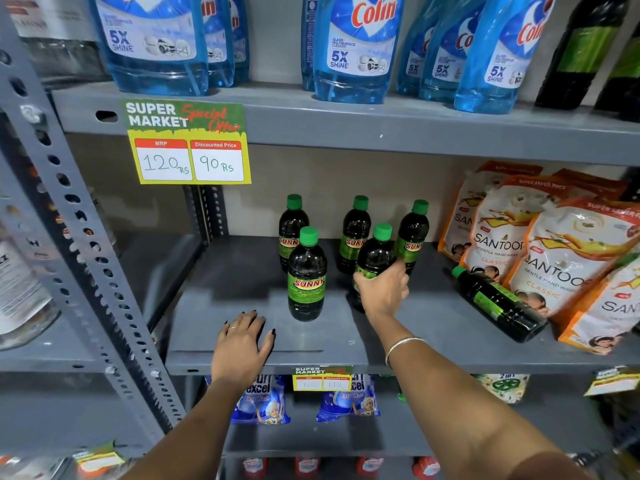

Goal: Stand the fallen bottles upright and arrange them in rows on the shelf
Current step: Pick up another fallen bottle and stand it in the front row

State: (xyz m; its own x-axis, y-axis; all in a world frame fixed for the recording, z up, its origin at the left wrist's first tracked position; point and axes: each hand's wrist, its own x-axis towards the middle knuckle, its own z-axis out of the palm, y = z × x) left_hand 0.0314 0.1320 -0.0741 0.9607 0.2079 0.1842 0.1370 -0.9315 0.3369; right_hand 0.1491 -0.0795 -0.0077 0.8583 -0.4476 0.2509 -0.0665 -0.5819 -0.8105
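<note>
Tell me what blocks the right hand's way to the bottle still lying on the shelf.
Nothing visible does. The fallen bottle lies to the right of the right hand, against the Santoor pouches, with bare shelf between. The hand first has to release the upright bottle it grips.

Grey metal store racking (346, 129) with a perforated upright post (86, 244) on the left, plain beige wall (329, 178) behind. Pretty dim in the shelf bays, and a yellow price tag (188, 143) hangs off the upper shelf edge.
</note>
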